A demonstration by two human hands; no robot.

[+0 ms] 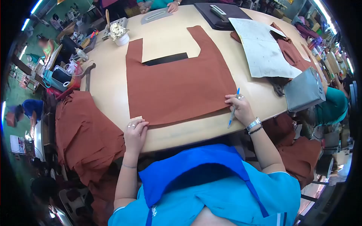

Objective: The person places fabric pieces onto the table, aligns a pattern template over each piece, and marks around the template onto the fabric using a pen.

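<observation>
A rust-brown cloth piece [177,86] with two strap-like ends lies flat on the pale table [166,137]. Its near left corner is pinched by my left hand [136,132], where a small pale tag or slip [135,118] shows at the fingertips. At the near right edge of the cloth, my right hand [241,107] holds a blue pen [234,107] between its fingers, with the fingertips touching the cloth. A black strip [166,59] shows in the cloth's cut-out.
White pattern sheets [262,49] lie over brown cloth at the right, near a grey metal block [304,90]. More brown cloth [86,132] hangs at the left. A white cup [121,38] stands at the back left. A co-worker's hands [172,6] rest across the table.
</observation>
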